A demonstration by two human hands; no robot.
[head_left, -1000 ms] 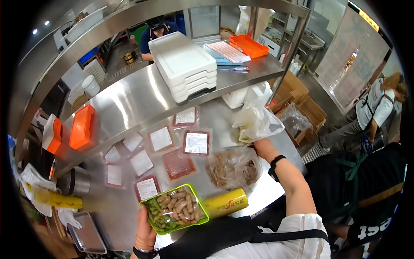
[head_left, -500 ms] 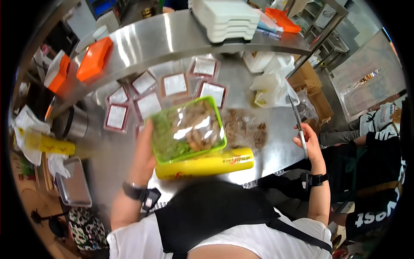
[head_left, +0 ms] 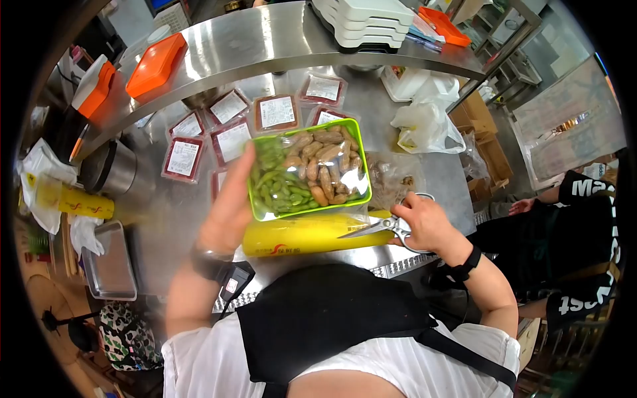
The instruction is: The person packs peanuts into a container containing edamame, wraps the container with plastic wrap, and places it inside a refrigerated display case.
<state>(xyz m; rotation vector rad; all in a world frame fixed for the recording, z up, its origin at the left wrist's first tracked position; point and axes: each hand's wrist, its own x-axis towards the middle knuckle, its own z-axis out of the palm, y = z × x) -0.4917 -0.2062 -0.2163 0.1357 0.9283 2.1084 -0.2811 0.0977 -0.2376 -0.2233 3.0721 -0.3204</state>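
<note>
My left hand (head_left: 230, 199) grips the left side of a green-rimmed tray (head_left: 306, 213), held up over the table. Under its clear film lie green edamame pods (head_left: 282, 189) on the left and peanuts in the shell (head_left: 322, 166) on the right. My right hand (head_left: 428, 222) is closed on a pair of scissors (head_left: 391, 225), whose blades point left just below the tray. A yellow roll of cling film (head_left: 292, 242) lies underneath, partly hidden by tray and scissors. Beyond my right hand rests a clear bag of brown food (head_left: 388, 179).
Several sealed red packs with white labels (head_left: 232, 140) lie on the steel table (head_left: 172, 225). A white plastic bag (head_left: 428, 126) sits at the right. Orange boxes (head_left: 157, 65) and stacked white cases (head_left: 368, 26) stand on the raised shelf. A person in black (head_left: 551, 232) is at the right.
My right hand has swung left from the table's right side, bringing the scissors in by the roll. The tray has shifted slightly right and up in my left hand.
</note>
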